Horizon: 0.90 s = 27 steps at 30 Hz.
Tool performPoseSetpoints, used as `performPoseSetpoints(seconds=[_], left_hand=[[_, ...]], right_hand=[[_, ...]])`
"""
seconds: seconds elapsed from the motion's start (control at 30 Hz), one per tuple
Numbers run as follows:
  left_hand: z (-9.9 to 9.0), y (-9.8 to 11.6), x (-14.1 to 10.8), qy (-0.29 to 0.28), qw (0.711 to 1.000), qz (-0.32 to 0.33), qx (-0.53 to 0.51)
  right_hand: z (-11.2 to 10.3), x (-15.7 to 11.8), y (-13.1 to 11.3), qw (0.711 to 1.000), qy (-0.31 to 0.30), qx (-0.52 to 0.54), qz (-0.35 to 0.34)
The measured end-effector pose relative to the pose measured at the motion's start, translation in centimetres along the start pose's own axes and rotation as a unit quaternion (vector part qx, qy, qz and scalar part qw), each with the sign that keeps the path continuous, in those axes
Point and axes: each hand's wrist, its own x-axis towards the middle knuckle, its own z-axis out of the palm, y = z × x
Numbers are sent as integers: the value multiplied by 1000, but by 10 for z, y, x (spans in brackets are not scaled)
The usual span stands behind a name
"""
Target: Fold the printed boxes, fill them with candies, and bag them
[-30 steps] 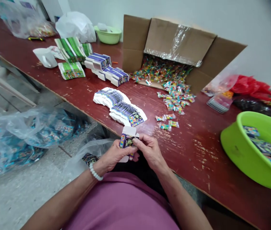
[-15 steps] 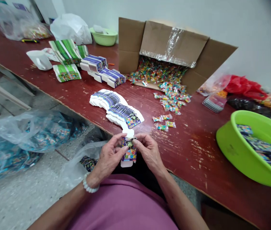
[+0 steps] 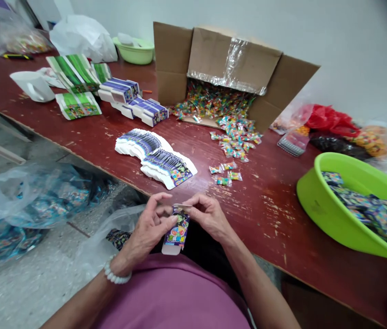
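Note:
Between my hands, just off the table's front edge, is a small purple printed candy box (image 3: 178, 229) with a white flap hanging at its lower end. My left hand (image 3: 154, 226) grips its left side, thumb on the printed face. At its upper end my right hand (image 3: 204, 214) pinches the top flap, which is folded over. Ahead on the table lies a fanned row of flat purple boxes (image 3: 166, 164). Several wrapped candies (image 3: 225, 173) lie to the right of that row, and more candies (image 3: 237, 132) spill out of an open cardboard carton (image 3: 229, 59).
A green basin (image 3: 311, 194) with filled purple boxes stands at the right. Banded stacks of green cartons (image 3: 76, 75) and purple cartons (image 3: 148, 109) stand back left, near a white mug (image 3: 34, 87). Plastic bags of blue packets (image 3: 52, 196) lie on the floor at left.
The upper flap of the candy box, upright before, is now folded down under my right fingers. The box has tilted and come slightly lower. The whole view has shifted a little.

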Motion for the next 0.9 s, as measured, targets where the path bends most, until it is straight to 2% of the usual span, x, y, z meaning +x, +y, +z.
performPoseSetpoints(seconds=[0.1, 0.17, 0.2, 0.27, 0.33, 0.47, 0.6, 0.77, 0.9], left_hand=[[3, -2, 0, -51, 991, -97, -72], [5, -3, 0, -85, 979, -157, -102], [6, -4, 0, -81, 976, -171, -108], [9, -7, 1, -49, 979, -172, -95], [12, -9, 3, -32, 986, -151, -58], [13, -13, 6, -35, 993, -112, 19], [10, -15, 9, -51, 990, -124, 40], [5, -17, 9, -62, 991, -109, 39], [6, -18, 10, -50, 991, -116, 36]], right_hand=[[1, -4, 0, 996, 45, -51, -59], [2, -6, -2, 989, 49, -101, -91], [3, -6, -4, 986, 44, -127, -99], [2, -6, -6, 985, 32, -145, -87], [1, -5, -5, 994, 22, -99, -43], [-3, 0, -1, 999, 13, -27, 29], [-3, 3, -4, 997, 32, 8, 64], [1, -1, -8, 998, 44, 4, 54], [3, -8, -5, 999, 16, 18, 29]])
